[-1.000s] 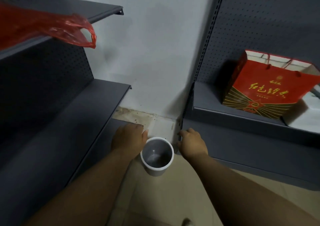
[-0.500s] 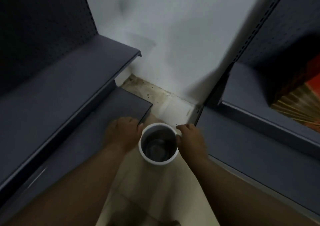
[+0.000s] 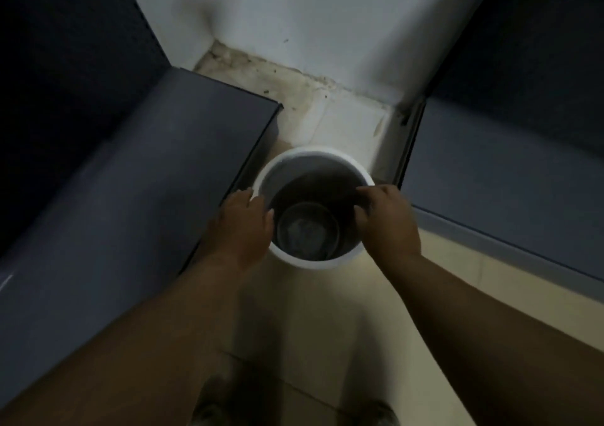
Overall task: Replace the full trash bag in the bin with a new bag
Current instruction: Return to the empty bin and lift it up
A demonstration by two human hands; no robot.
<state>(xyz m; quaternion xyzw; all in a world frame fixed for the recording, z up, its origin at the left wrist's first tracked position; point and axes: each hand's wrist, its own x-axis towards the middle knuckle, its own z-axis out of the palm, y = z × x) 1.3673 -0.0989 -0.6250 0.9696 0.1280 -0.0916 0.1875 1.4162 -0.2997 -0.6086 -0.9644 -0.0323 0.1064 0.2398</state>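
Between grey shelves (image 3: 183, 151), bin (image 3: 330, 160) in both hands.

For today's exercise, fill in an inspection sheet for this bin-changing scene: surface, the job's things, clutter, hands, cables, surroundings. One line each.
Surface: pale tiled floor, stained and dirty along the wall.
Job's things: white-rimmed bin standing upright on the floor; inside looks dark, a liner cannot be confirmed; no new bag in view.
Clutter: nothing seen.
Hands: left hand and right hand on opposite sides of the rim, fingers curled at it.
Cables: nothing seen.
Surroundings: grey shelf bases left and right, white wall behind.
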